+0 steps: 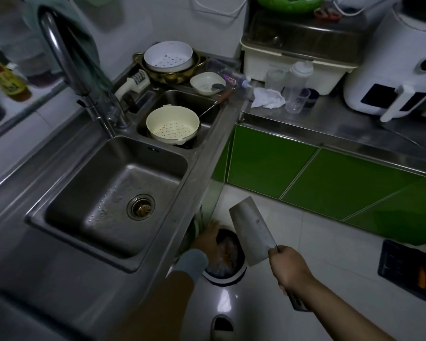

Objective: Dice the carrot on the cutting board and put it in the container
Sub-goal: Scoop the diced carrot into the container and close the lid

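My right hand [289, 268] grips the handle of a broad cleaver [252, 232], blade pointing up and away over the floor. My left hand [207, 238] reaches down over the open waste bin [228, 276] on the floor beside the sink cabinet, with orange scraps showing inside the bin. The fingers of that hand are partly hidden by the counter edge, and I cannot make out anything in them. No cutting board or whole carrot shows in this view. A cream perforated basket [172, 124] sits in the small sink.
A large steel sink [89, 193] with a tall tap [67, 65] fills the left. Bowls and a white strainer [167, 56] stand behind. Right counter holds a dish rack [298, 57], plastic cups, a cloth and a white appliance [399, 70]. Green cabinet doors [305, 173] face the tiled floor.
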Available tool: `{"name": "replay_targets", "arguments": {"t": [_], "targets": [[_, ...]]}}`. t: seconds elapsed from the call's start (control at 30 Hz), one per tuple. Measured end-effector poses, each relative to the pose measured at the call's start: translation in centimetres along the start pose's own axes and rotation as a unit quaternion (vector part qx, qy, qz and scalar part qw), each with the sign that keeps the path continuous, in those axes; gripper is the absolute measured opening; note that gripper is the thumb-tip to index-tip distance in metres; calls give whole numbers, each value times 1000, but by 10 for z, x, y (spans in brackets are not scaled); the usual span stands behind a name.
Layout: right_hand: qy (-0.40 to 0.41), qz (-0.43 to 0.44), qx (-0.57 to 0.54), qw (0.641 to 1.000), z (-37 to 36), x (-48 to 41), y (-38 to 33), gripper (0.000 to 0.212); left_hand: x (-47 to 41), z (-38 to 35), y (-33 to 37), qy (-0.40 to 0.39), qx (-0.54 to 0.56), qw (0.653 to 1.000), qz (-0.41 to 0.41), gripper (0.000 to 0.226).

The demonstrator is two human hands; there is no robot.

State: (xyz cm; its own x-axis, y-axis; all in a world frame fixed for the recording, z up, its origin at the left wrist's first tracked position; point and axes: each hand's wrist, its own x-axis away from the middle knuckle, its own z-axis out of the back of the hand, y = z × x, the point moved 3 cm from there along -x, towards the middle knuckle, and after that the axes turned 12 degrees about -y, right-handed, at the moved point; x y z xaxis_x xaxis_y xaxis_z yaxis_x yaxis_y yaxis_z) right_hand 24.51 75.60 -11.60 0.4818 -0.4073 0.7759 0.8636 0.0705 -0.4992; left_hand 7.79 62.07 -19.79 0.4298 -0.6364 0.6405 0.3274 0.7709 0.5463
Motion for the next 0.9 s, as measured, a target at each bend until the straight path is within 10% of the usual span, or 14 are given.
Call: {"name": "replay_targets", "arguments": {"t": [0.3,0.47,0.7,0.9], "targets": [[31,37,136,989,-2,-2,3,28,22,22,33,140,142,978,-64,35],[98,107,380,914,1,3,11,5,46,31,49,266,-23,946,-186,42],[173,161,533,813,6,18,-2,40,55,-28,75,42,-218,900,-375,54],[231,203,532,789,14,19,-5,46,21,-23,50,-56,-188,968,-156,58]]}}
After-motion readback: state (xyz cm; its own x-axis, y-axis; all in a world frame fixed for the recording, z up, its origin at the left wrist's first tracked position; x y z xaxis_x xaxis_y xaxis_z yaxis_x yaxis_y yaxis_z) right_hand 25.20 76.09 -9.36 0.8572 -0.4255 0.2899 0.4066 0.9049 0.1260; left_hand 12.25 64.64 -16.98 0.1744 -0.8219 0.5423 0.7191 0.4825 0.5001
